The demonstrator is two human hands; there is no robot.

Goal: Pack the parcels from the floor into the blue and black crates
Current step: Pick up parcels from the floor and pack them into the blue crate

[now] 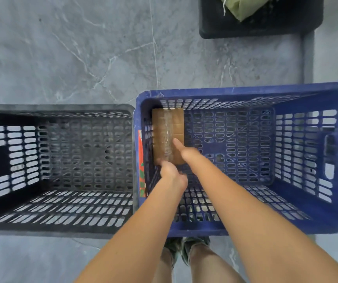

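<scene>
Lying flat in the blue crate [245,227] at its 10 o'clock corner, the brown parcel [167,129] is held by both hands: left hand [169,171] grips the near end, right hand [186,151] presses on top, thumb straight. The black crate [62,227] sits at 9 o'clock.

Both hands [172,170] on brown parcel [168,135] inside blue crate [245,90].

black crate [58,227] cut off left, green parcel [243,7] cropped at top edge

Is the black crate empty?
Empty, as far as shown: only its bare slotted floor shows in the black crate. Its left end is out of view.
</scene>
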